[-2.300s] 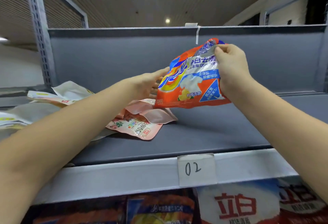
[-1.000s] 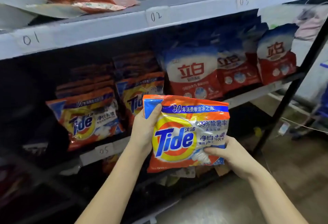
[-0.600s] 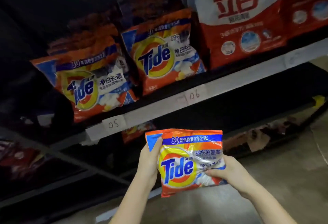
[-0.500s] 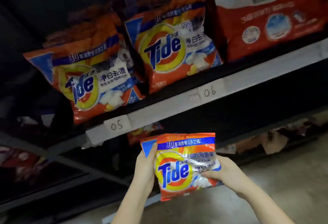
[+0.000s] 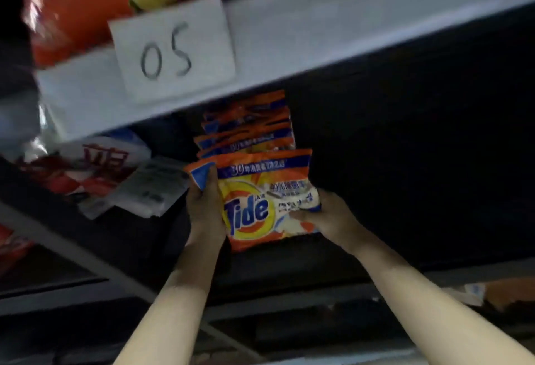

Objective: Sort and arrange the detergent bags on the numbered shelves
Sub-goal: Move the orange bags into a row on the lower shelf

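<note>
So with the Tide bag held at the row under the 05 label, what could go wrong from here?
1. The Tide bag is held upright by both the left hand and the right hand; once let go it may slump forward.
2. Pushing it in could topple the row of matching bags behind.
3. The loose white pouch close beside it could get nudged.

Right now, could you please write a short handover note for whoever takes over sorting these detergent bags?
Left hand grips the left edge of the Tide bag; right hand pinches its right side.
The bag is upright in front of the row of matching Tide bags on the dark shelf below the 05 label.
Done: bag brought to its row.
Left: set it down at the front and let go. The red and white bags to the left lie untidy.
</note>
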`<state>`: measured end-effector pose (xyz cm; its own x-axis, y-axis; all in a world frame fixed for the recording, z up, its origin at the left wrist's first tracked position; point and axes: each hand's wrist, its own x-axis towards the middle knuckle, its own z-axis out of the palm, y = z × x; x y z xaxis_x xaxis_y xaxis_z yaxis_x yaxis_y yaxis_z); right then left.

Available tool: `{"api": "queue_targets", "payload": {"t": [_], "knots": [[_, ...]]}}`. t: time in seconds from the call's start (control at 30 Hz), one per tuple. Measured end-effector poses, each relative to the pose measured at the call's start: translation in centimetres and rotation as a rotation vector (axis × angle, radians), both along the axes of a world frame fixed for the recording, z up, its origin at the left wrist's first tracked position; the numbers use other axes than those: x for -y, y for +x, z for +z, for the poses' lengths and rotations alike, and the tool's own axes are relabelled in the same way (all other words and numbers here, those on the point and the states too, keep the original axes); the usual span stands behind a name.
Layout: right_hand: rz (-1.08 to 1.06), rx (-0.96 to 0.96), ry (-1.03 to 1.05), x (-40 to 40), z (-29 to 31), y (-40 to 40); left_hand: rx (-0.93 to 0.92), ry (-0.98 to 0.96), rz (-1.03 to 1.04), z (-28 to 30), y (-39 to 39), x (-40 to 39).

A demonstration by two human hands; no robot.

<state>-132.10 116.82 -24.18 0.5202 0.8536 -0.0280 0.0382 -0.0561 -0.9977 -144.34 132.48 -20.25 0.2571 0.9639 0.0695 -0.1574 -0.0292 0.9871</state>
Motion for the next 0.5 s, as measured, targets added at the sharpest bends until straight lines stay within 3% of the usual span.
{"api": "queue_targets", "payload": {"t": [0.2,0.37,0.5], "knots": [[0.049,-0.031,0.045,-4.0,-2.9,2.0,0.110,0.221,0.081,-2.2,2.2,-2.6],[0.007,0.020,0.009,-4.8,-3.9,2.2,0.228,0.215,0.109,-3.6,2.4,-3.7],[-0.095,0.098,-0.036,-4.9,-3.8,1.3,0.208,0.252,0.125,-4.0,2.0,-4.0]]}}
